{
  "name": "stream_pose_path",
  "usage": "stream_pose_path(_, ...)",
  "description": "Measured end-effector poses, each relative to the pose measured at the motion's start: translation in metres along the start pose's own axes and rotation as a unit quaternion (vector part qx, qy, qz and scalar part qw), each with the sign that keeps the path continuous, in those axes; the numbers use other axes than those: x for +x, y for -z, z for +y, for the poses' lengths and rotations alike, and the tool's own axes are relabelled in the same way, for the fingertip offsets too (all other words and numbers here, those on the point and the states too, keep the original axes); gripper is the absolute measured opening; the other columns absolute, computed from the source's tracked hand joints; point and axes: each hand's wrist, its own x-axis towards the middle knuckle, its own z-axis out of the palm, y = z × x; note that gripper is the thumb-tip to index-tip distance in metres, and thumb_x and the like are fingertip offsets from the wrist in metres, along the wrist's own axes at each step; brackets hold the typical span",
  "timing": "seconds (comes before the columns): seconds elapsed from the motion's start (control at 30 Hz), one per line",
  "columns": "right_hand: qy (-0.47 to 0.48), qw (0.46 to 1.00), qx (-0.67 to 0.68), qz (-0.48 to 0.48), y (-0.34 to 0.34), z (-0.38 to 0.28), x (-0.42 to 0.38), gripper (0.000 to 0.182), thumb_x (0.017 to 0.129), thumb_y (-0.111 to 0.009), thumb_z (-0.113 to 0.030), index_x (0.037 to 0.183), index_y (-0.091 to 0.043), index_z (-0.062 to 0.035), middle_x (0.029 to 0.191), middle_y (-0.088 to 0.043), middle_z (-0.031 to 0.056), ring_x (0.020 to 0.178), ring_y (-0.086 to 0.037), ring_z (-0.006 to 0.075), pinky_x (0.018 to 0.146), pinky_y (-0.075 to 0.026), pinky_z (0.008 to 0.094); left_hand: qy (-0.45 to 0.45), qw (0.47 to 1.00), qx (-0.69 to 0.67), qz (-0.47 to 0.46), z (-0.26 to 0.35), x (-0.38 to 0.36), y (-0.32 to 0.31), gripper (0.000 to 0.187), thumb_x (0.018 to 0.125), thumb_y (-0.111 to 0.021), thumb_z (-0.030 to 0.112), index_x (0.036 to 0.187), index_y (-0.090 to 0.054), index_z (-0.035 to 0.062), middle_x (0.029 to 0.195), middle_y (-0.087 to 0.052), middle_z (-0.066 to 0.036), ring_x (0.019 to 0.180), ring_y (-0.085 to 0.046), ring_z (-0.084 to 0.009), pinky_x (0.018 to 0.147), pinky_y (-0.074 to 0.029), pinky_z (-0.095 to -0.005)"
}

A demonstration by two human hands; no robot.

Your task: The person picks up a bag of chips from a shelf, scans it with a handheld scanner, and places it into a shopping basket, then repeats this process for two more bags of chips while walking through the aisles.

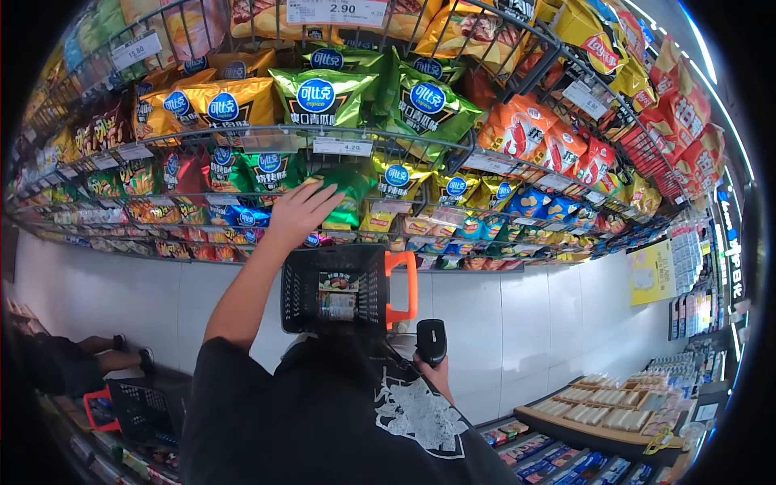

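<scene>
The left hand [301,212], fingers spread wide, is reaching onto a green bag [349,194] on the shelf [242,139] (picking step, closing around it likely next), while the right hand [436,373] is gripping a scanner [431,339] beside the basket [335,289].

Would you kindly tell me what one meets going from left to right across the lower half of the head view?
Black basket with red handle → black basket with orange handle → handheld scanner, gripped in the right hand → yellow wall sign.
</scene>
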Motion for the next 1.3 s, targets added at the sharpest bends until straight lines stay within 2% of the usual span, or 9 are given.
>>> stream_pose_path(0.17, -0.001, 0.999, 0.046, -0.008, -0.001, -0.020, -0.001, 0.031, 0.082, -0.069, -0.004, 0.112, -0.060, -0.0031, 0.081, -0.061, -0.0002, 0.064, -0.055, 0.0088, 0.057, -0.044, 0.0255, 0.192, 0.973, -0.108, 0.063, 0.051, -0.054, 0.080, 0.035, 0.072, -0.077, 0.017, 0.105, -0.072, 0.0084, 0.102, -0.074, -0.006, 0.091, -0.071, -0.0229, 0.077, -0.057, -0.0330)
stream_pose_path(0.3, -0.024, 0.998, 0.050, -0.032, -0.012, -0.065, 0.005, 0.030, 0.081, -0.071, -0.004, 0.108, -0.060, -0.0037, 0.084, -0.060, -0.0002, 0.067, -0.055, 0.0084, 0.059, -0.044, 0.0247, 0.496, 0.798, -0.342, 0.038, 0.072, -0.094, 0.103, 0.029, 0.076, -0.080, 0.012, 0.101, -0.070, 0.0010, 0.088, -0.073, -0.009, 0.078, -0.070, -0.0174, 0.071, -0.053, -0.0294)
stream_pose_path(0.43, 0.069, 0.992, 0.047, -0.099, -0.037, -0.107, 0.028, 0.033, 0.076, -0.074, -0.007, 0.105, -0.059, -0.0037, 0.087, -0.058, 0.0006, 0.077, -0.056, 0.0108, 0.068, -0.046, 0.0266, 0.509, 0.755, -0.408, 0.061, 0.086, -0.107, 0.098, 0.028, 0.076, -0.078, 0.014, 0.099, -0.069, 0.0001, 0.087, -0.072, -0.009, 0.077, -0.067, -0.0119, 0.071, -0.052, -0.0300)
stream_pose_path(0.53, 0.074, 0.984, 0.120, -0.112, -0.067, -0.137, 0.045, 0.045, 0.072, -0.072, 0.003, 0.115, -0.057, -0.0019, 0.077, -0.058, 0.0017, 0.057, -0.054, 0.0093, 0.049, -0.043, 0.0242, 0.505, 0.737, -0.448, 0.028, 0.100, -0.099, 0.099, 0.029, 0.078, -0.079, 0.016, 0.100, -0.070, 0.0009, 0.084, -0.073, -0.008, 0.075, -0.066, -0.0113, 0.070, -0.052, -0.0300)
stream_pose_path(0.67, 0.114, 0.987, 0.096, -0.066, -0.110, -0.162, 0.053, 0.054, 0.074, -0.078, -0.001, 0.124, -0.056, -0.0012, 0.103, -0.062, 0.0040, 0.091, -0.061, 0.0142, 0.080, -0.050, 0.0295, 0.518, 0.712, -0.473, 0.006, 0.116, -0.106, 0.105, 0.026, 0.080, -0.077, 0.014, 0.100, -0.070, -0.0005, 0.082, -0.072, -0.007, 0.073, -0.065, -0.0087, 0.068, -0.052, -0.0277)
stream_pose_path(0.9, 0.038, 0.980, 0.187, -0.058, -0.133, -0.143, 0.050, 0.034, 0.085, -0.072, 0.005, 0.114, -0.056, -0.0037, 0.105, -0.062, 0.0048, 0.095, -0.062, 0.0145, 0.082, -0.051, 0.0304, 0.614, 0.565, -0.552, 0.004, 0.125, -0.125, 0.099, 0.025, 0.093, -0.068, 0.019, 0.107, -0.068, -0.0015, 0.087, -0.071, -0.007, 0.077, -0.064, -0.0095, 0.071, -0.051, -0.0273)
stream_pose_path(1.13, 0.185, 0.974, 0.112, 0.067, -0.123, -0.158, 0.042, 0.022, 0.089, -0.070, 0.000, 0.109, -0.059, -0.0028, 0.100, -0.061, 0.0041, 0.089, -0.062, 0.0148, 0.081, -0.051, 0.0328, 0.577, 0.715, -0.380, 0.111, 0.144, -0.133, 0.063, 0.051, 0.096, -0.065, 0.024, 0.138, -0.044, 0.0047, 0.132, -0.049, -0.019, 0.119, -0.053, -0.0226, 0.094, -0.048, -0.0357)
stream_pose_path(1.27, 0.497, 0.835, -0.228, -0.056, -0.118, -0.158, 0.026, 0.021, 0.083, -0.074, -0.009, 0.098, -0.062, -0.0009, 0.097, -0.066, 0.0126, 0.085, -0.066, 0.0232, 0.077, -0.051, 0.0345, 0.521, 0.331, -0.777, 0.128, 0.178, -0.105, 0.074, 0.080, 0.094, -0.066, 0.041, 0.153, -0.018, 0.0139, 0.152, -0.032, -0.011, 0.138, -0.039, -0.0278, 0.107, -0.042, -0.0463)
stream_pose_path(1.3, 0.446, 0.820, -0.320, -0.161, -0.118, -0.158, 0.020, 0.025, 0.080, -0.076, -0.012, 0.098, -0.062, -0.0007, 0.099, -0.066, 0.0162, 0.087, -0.067, 0.0276, 0.079, -0.052, 0.0372, 0.441, 0.308, -0.829, 0.156, 0.181, -0.100, 0.070, 0.080, 0.095, -0.060, 0.051, 0.154, -0.019, 0.0148, 0.154, -0.033, -0.007, 0.141, -0.036, -0.0267, 0.109, -0.042, -0.0454)
